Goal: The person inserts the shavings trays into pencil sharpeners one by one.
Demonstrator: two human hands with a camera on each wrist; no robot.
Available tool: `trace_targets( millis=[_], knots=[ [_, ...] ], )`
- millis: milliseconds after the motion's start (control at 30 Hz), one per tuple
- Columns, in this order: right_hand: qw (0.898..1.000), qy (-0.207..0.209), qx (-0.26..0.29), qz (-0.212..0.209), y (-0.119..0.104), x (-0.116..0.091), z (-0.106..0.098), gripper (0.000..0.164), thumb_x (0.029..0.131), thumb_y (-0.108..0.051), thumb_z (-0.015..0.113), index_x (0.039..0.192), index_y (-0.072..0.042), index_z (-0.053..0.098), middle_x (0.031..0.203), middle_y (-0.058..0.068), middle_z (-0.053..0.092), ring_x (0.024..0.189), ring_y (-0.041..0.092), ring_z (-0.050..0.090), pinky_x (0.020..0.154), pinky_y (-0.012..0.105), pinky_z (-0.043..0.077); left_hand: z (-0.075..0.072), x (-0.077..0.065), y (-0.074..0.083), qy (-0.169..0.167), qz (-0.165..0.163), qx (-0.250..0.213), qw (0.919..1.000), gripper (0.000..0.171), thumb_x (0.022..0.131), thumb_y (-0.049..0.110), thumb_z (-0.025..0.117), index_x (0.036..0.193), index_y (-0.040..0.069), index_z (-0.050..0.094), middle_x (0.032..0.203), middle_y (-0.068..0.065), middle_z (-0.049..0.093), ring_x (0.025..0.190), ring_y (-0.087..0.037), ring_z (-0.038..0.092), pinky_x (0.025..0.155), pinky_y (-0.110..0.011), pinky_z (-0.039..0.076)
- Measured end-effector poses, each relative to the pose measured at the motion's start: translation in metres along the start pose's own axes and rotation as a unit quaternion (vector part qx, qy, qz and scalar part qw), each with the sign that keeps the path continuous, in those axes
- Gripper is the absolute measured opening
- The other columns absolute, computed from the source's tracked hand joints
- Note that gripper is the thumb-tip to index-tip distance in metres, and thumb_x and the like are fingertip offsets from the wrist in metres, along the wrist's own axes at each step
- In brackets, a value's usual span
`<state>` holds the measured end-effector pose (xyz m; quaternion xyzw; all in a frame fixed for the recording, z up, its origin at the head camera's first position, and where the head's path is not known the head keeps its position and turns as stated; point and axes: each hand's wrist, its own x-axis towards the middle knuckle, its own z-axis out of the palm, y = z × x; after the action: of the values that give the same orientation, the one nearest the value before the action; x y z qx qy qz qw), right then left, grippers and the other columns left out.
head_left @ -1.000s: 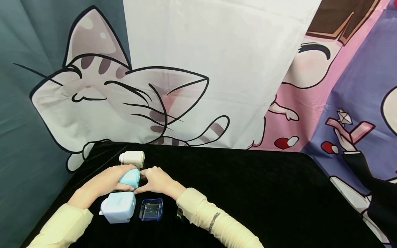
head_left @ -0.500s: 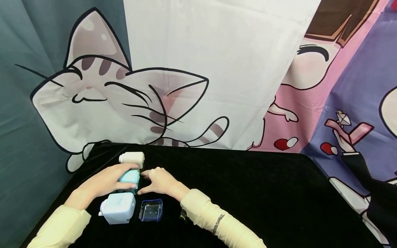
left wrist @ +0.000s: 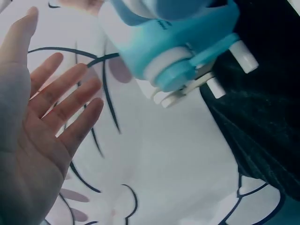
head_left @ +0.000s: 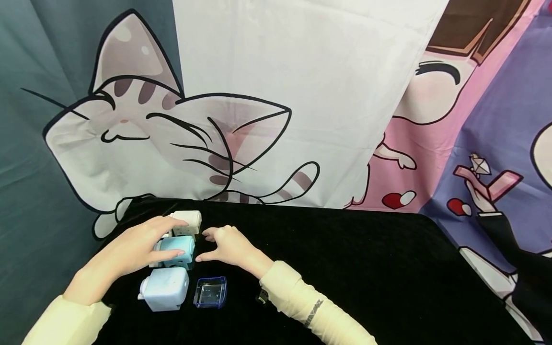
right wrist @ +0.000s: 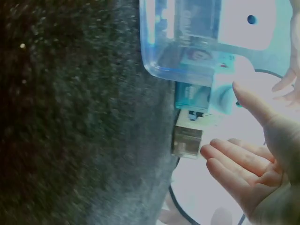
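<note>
A teal crank pencil sharpener (head_left: 180,246) stands between my two hands. My left hand (head_left: 133,242) is spread over its left part in the head view. In the left wrist view, the left hand (left wrist: 51,126) has straight, parted fingers holding nothing, with the teal sharpener's crank handle (left wrist: 215,49) beyond. Just right of the teal sharpener, my right hand (head_left: 233,247) has thumb and fingers apart around nothing. Behind it sits a cream pencil sharpener (head_left: 190,222), partly covered by left fingers. Closer to me is a light blue pencil sharpener (head_left: 165,286).
A clear, blue-edged drawer (head_left: 210,293) lies right of the light blue sharpener. Black cloth (head_left: 345,268) covers the table. Behind its back edge hangs a printed curtain (head_left: 302,62) with a cat drawing.
My left hand has loosened from the teal sharpener and drawn back to the left, with its fingers wider. My right hand has moved off to the right. The sharpeners stay in place.
</note>
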<state>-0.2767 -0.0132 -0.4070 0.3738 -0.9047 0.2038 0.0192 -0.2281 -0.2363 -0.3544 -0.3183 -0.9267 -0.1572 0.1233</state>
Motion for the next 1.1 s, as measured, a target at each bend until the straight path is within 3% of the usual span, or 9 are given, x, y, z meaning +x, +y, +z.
trace_targets(
  millis=[267,533,767,1100],
  knots=[
    [1.000,0.008,-0.002,-0.024,-0.005,-0.010,-0.016,0.056,0.074,-0.050,0.068,0.112,-0.010,0.061,0.105,-0.001,0.066,0.094,0.001,0.057,0.079,0.014,0.045,-0.002,-0.007,0.016,0.022,0.006,0.013,0.9997,0.051,0.075,0.054,0.066,0.114,0.023,0.055,0.103,0.006,0.056,0.085,-0.008,0.050,0.070,-0.035,0.047],
    [0.999,0.020,0.000,-0.047,-0.012,-0.021,-0.025,0.055,0.074,-0.050,0.069,0.110,-0.009,0.061,0.106,-0.001,0.066,0.097,0.001,0.056,0.080,0.013,0.044,0.006,-0.016,0.026,0.015,0.022,0.013,0.9996,0.056,0.075,0.056,0.064,0.114,0.016,0.057,0.104,0.006,0.056,0.088,-0.007,0.051,0.071,-0.033,0.048],
    [0.997,0.030,-0.017,-0.071,-0.019,-0.034,-0.026,0.054,0.074,-0.050,0.068,0.110,-0.010,0.061,0.106,-0.002,0.066,0.097,0.000,0.055,0.080,0.013,0.044,0.012,-0.025,0.031,0.023,0.027,0.023,0.9991,0.056,0.073,0.058,0.065,0.112,0.018,0.057,0.103,0.009,0.056,0.092,-0.005,0.050,0.075,-0.033,0.049],
    [0.994,0.035,-0.044,-0.096,-0.025,-0.050,-0.019,0.055,0.074,-0.051,0.067,0.110,-0.010,0.061,0.104,-0.002,0.066,0.096,-0.001,0.055,0.079,0.011,0.043,0.020,-0.039,0.038,0.022,0.018,0.018,0.9994,0.055,0.071,0.058,0.066,0.108,0.018,0.058,0.102,0.009,0.055,0.086,-0.005,0.049,0.068,-0.029,0.049]
  ],
)
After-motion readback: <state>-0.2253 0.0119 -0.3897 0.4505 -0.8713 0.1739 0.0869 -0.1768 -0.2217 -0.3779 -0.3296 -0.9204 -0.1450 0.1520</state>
